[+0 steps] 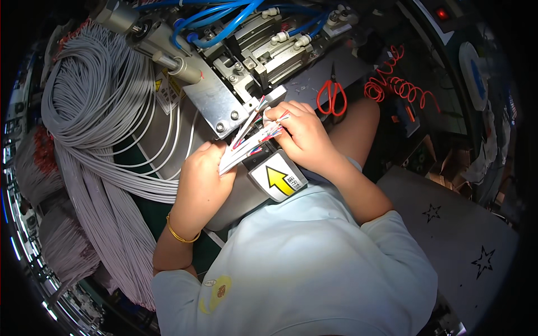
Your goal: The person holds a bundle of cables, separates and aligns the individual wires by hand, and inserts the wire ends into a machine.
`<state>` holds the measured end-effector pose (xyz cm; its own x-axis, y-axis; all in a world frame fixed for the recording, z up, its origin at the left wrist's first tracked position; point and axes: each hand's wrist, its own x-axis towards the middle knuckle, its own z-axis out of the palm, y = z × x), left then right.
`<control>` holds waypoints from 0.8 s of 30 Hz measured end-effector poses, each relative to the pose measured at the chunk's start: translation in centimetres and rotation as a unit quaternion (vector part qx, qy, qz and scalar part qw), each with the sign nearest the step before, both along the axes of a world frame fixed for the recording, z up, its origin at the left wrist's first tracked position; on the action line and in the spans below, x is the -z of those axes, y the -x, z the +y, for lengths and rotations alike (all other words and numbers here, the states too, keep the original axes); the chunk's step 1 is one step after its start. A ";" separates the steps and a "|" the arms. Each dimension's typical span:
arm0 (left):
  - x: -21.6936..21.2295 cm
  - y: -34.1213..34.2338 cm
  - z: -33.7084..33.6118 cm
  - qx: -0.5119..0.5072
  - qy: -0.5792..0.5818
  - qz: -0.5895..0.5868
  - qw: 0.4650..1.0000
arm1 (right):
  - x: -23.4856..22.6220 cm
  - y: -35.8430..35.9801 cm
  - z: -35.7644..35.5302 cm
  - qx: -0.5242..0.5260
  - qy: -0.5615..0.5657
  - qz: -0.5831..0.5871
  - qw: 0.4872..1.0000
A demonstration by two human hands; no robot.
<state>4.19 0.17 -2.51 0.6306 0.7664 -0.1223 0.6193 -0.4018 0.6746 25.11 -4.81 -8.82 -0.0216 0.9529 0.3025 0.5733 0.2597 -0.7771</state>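
Observation:
My left hand (206, 172) is closed around a bunch of white-grey cables (237, 153). Their stripped ends fan out to the right, showing thin red, blue and white wires. My right hand (302, 133) pinches at these wire ends, its thumb and fingertips close together. Just beyond both hands stands a metal pneumatic machine (218, 101) with a flat plate and bolts. One cable end points up toward the small metal block at the machine's front. Below the hands sits a white plate with a yellow arrow (278, 176).
A large coil of grey cables (92, 89) lies at the left, its strands running down past my left arm. Red-handled scissors (332, 98) rest right of the machine. Farther right are a red coiled air hose (400, 87) and a grey panel with star shapes (454, 235). Blue tubes (218, 22) cross the top.

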 end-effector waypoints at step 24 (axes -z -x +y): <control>-3.0 -0.2 0.2 -0.106 0.278 -0.058 0.953 | -0.3 -0.5 0.0 0.016 -0.095 -0.032 0.995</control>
